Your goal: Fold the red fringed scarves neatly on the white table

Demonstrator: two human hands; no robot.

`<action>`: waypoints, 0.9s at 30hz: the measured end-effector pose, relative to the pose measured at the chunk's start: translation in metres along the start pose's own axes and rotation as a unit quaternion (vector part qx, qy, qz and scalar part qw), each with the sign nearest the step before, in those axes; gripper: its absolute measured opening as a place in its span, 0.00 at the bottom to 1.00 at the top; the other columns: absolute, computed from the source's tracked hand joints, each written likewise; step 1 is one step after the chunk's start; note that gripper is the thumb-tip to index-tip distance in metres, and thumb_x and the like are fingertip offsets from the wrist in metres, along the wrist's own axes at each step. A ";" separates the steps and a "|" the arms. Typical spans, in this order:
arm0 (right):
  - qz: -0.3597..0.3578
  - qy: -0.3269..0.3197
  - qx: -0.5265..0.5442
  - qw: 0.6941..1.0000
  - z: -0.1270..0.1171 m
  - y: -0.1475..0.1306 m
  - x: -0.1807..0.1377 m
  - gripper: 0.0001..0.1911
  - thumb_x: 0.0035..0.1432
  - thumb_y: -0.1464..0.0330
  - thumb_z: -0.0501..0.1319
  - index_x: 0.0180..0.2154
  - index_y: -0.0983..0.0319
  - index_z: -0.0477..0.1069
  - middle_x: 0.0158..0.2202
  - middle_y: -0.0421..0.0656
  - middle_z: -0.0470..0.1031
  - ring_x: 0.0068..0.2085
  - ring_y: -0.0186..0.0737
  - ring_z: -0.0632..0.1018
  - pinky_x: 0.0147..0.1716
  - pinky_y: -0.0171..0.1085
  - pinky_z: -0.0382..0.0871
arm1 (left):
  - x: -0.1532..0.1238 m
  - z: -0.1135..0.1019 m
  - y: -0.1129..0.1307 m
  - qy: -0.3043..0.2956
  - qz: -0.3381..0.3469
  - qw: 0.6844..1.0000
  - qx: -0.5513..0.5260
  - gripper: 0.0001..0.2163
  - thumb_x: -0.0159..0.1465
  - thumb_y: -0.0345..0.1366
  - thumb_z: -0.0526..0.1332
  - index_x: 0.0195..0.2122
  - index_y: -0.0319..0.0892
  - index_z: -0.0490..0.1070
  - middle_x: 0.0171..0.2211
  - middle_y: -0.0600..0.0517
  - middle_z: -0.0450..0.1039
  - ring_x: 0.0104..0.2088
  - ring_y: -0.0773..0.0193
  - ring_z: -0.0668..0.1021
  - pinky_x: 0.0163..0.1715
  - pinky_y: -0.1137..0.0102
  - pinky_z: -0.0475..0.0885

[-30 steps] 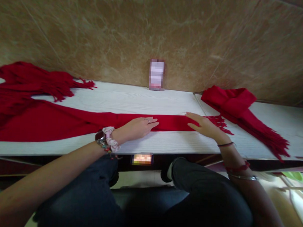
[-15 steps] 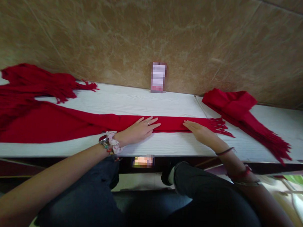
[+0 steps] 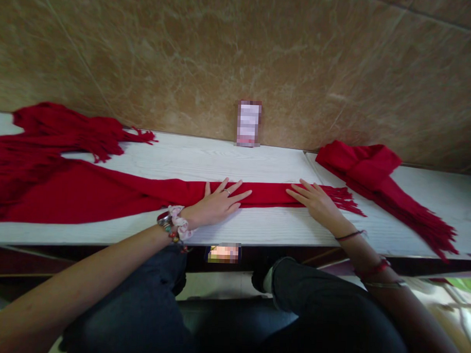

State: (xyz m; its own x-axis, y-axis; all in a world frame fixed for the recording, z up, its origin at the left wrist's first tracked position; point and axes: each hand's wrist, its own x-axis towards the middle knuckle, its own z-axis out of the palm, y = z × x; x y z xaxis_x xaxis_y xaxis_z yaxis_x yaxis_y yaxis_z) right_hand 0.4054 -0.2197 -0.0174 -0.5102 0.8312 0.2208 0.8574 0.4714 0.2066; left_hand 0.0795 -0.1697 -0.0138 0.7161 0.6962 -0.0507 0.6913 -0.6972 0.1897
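A long red scarf (image 3: 103, 195) lies stretched along the white table (image 3: 205, 160), its fringed end (image 3: 345, 198) pointing right. My left hand (image 3: 217, 201) rests flat on the narrow folded part, fingers spread, a ring on one finger. My right hand (image 3: 315, 200) lies flat on the scarf just left of the fringe, fingers stretched out. Neither hand grips the cloth. The scarf's left part widens and bunches toward the left edge of the view.
A second red scarf (image 3: 378, 179), folded with its fringe trailing, lies at the right. A small card (image 3: 248, 123) stands against the marbled brown wall. My knees in dark trousers are under the table's front edge.
Both hands stay flat on the scarf. My left hand's fingers have spread wider and my right hand has shifted slightly right, toward the fringe. The strip between them looks narrower.
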 end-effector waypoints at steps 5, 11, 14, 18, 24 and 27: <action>0.008 -0.053 0.055 0.997 0.011 0.008 -0.007 0.41 0.46 0.87 0.44 0.61 0.57 0.57 0.62 0.44 0.59 0.62 0.43 0.60 0.56 0.50 0.61 | 0.003 0.005 -0.003 -0.018 -0.002 1.000 0.012 0.22 0.67 0.51 0.39 0.63 0.64 0.44 0.67 0.56 0.36 0.64 0.35 0.40 0.50 0.29 0.40; 0.049 -0.111 0.099 0.988 0.001 0.015 -0.015 0.41 0.47 0.85 0.44 0.61 0.55 0.56 0.63 0.44 0.57 0.63 0.42 0.58 0.58 0.52 0.56 | 0.002 0.003 -0.005 -0.010 0.005 1.000 0.016 0.23 0.67 0.52 0.39 0.63 0.62 0.46 0.67 0.55 0.39 0.65 0.38 0.42 0.53 0.32 0.40; 0.055 -0.116 0.142 0.982 -0.014 0.006 -0.007 0.35 0.52 0.81 0.46 0.61 0.56 0.56 0.63 0.44 0.56 0.64 0.45 0.55 0.59 0.56 0.52 | 0.002 -0.003 0.004 0.023 0.014 0.999 0.041 0.21 0.69 0.44 0.38 0.63 0.58 0.49 0.67 0.54 0.42 0.65 0.46 0.45 0.56 0.36 0.38; 0.105 -0.056 0.177 0.977 -0.025 -0.026 0.025 0.26 0.63 0.66 0.46 0.62 0.61 0.54 0.65 0.48 0.53 0.65 0.47 0.52 0.59 0.54 0.51 | 0.010 -0.005 0.015 0.065 0.043 0.995 0.064 0.23 0.69 0.39 0.38 0.64 0.46 0.49 0.66 0.50 0.45 0.65 0.56 0.48 0.61 0.47 0.39; 0.154 -0.109 0.090 0.978 -0.007 -0.065 0.056 0.27 0.65 0.64 0.42 0.64 0.61 0.49 0.66 0.48 0.48 0.65 0.53 0.51 0.56 0.65 0.49 | 0.019 0.009 0.008 0.019 0.046 0.997 0.059 0.24 0.68 0.43 0.39 0.65 0.44 0.46 0.66 0.49 0.46 0.65 0.57 0.49 0.61 0.53 0.43; 0.172 -0.120 0.071 0.975 0.000 -0.061 0.047 0.26 0.65 0.64 0.41 0.64 0.59 0.49 0.66 0.47 0.47 0.65 0.56 0.51 0.53 0.69 0.50 | 0.020 0.011 0.003 0.024 0.050 0.997 0.056 0.25 0.68 0.43 0.39 0.65 0.44 0.46 0.66 0.49 0.46 0.65 0.58 0.49 0.61 0.54 0.42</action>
State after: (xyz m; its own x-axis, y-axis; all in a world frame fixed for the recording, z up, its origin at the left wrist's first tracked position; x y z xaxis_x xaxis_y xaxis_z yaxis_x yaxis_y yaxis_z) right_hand 0.3288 -0.2092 -0.0199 -0.1752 0.9843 0.0218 0.9844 0.1747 0.0218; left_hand 0.0968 -0.1601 -0.0254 0.7787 0.6273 0.0109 0.6246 -0.7767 0.0810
